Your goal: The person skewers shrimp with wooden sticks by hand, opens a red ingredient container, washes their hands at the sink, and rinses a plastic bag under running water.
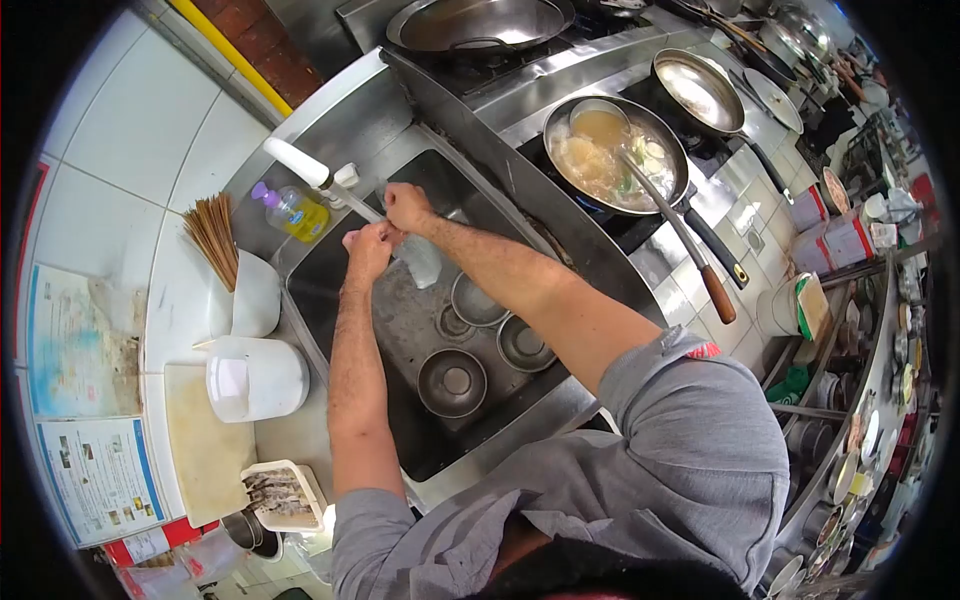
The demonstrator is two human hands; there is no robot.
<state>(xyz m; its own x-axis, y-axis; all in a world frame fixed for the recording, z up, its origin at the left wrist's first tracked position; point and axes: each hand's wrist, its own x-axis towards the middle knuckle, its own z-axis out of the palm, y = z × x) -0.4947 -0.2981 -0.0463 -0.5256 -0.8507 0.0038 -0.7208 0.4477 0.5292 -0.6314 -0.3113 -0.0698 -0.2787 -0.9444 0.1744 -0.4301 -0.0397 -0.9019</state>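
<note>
Over the far end of the dark sink (340, 290), both hands are close together beneath the white tap (300, 165). My left hand (370, 250) has its fingers closed on a pale translucent bag (418, 262) that hangs down into the sink. Just to its right, my right hand (408, 207) is closed too, at the bag's upper part. Below the hands, a round metal bowl (452, 383) and two more bowls lie on the sink bottom. Beside the tap stands a soap bottle (298, 215) with a purple pump.
Right of the sink, a pan (617, 155) of bubbling liquid sits on the stove with a ladle in it. An empty pan (698, 92) is behind. To the left are a holder of wooden sticks (212, 240), a white tub (265, 380) and a cutting board (205, 440).
</note>
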